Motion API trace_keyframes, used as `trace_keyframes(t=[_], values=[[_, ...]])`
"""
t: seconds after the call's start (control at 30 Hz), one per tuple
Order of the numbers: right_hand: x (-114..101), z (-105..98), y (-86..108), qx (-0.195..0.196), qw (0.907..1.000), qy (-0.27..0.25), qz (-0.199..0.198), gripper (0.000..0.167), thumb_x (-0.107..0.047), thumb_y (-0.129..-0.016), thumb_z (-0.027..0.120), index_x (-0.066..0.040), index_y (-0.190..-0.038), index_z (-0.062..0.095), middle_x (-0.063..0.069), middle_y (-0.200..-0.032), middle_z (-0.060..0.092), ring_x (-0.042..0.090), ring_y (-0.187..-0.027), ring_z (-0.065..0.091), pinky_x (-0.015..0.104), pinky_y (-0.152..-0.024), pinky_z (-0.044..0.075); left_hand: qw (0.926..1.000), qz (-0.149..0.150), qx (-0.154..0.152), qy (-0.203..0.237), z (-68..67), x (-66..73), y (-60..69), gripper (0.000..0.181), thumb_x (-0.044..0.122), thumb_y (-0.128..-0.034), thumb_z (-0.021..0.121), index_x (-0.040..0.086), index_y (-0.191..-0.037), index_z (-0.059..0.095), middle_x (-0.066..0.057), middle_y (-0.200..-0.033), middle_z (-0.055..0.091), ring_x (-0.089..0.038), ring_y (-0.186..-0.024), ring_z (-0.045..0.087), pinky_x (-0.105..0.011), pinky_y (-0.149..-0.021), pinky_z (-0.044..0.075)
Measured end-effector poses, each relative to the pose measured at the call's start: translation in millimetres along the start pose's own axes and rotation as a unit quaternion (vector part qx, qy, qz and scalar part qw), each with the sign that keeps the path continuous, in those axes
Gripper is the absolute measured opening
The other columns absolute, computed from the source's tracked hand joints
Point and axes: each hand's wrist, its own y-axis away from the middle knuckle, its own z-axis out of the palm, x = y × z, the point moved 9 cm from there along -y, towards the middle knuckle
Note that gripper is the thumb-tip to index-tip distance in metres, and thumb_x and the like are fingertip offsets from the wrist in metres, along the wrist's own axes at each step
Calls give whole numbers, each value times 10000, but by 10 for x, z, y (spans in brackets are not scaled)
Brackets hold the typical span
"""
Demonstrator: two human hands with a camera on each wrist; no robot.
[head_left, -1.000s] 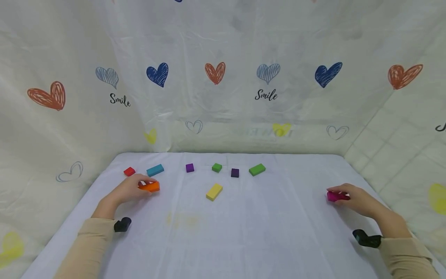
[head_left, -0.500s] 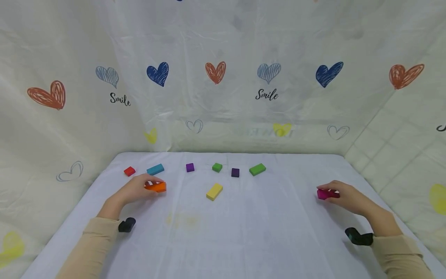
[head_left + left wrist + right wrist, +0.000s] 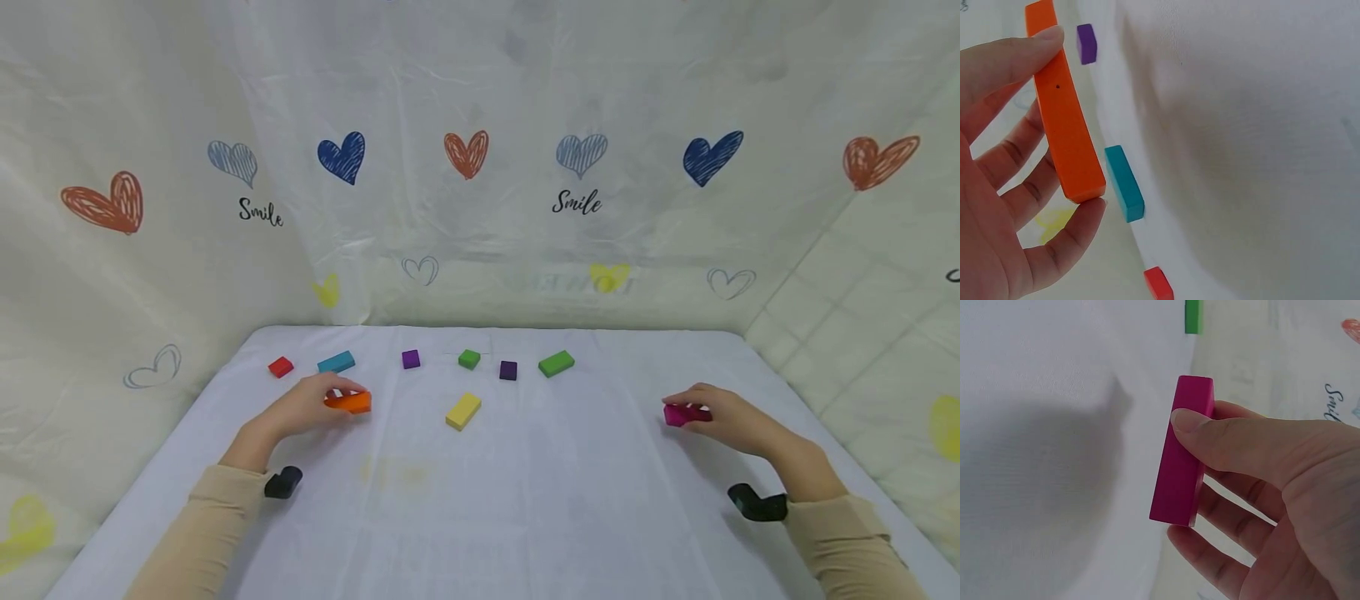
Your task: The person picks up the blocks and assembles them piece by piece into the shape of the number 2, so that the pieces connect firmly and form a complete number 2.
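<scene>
On the left side of the table, my left hand point(image 3: 309, 406) grips an orange block point(image 3: 354, 402) between thumb and fingers. The left wrist view shows this long orange block point(image 3: 1069, 125) with the thumb on its face and fingers behind. My right hand point(image 3: 731, 418) holds a magenta block point(image 3: 678, 415) above the right side of the cloth. In the right wrist view the thumb presses the broad face of the magenta block point(image 3: 1182, 469). Just beyond the left hand lie a blue block point(image 3: 336, 362) and a red block point(image 3: 281, 367).
A yellow block point(image 3: 463, 412) lies mid-table. Behind it are a purple block point(image 3: 411, 359), a small green block point(image 3: 469, 359), a dark purple block point(image 3: 508, 371) and a longer green block point(image 3: 557, 363). A white cloth point(image 3: 480, 517) covers the table; a heart-printed curtain point(image 3: 510, 233) hangs behind.
Both hands have moved inward: the left one rightward with the orange block, the right one leftward with the magenta block. The blocks on the table stay where they were.
</scene>
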Motion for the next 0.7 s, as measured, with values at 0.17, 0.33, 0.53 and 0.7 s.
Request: trace_keyframes(t=[0.17,0.33,0.53,0.7], values=[[-101,32,-41,-91,9999,-81,-88,384,-9,-884,769,57,-1249,673,151,-1115,648,326,-1013,613,464,-830,581,10000,76,-52,32,30,71,-18,381,150,-926,765,181,-1301,702,-96,-1281,627,-324,-1172,541,-519,-979,511],[-183,64,-80,-164,9998,1,-115,389,-11,-880,771,35,-1256,683,128,-1109,642,303,-1004,602,420,-810,585,9998,182,-63,-16,57,120,-39,370,162,-928,767,185,-1293,708,-81,-1276,630,-314,-1172,550,-531,-1001,492],[-298,117,-117,-257,9992,56,-296,385,-6,-877,771,20,-1254,694,80,-1091,638,262,-988,595,355,-785,579,9992,385,-109,-31,96,203,-51,354,131,-931,758,180,-1280,718,-86,-1273,634,-326,-1201,555,-541,-1022,477],[-375,181,-145,-335,9990,54,-296,394,-19,-877,779,6,-1262,695,62,-1095,636,254,-996,592,346,-781,580,9984,538,-152,-77,145,272,-78,361,123,-922,770,168,-1276,722,-69,-1239,641,-298,-1166,574,-517,-1005,496]])
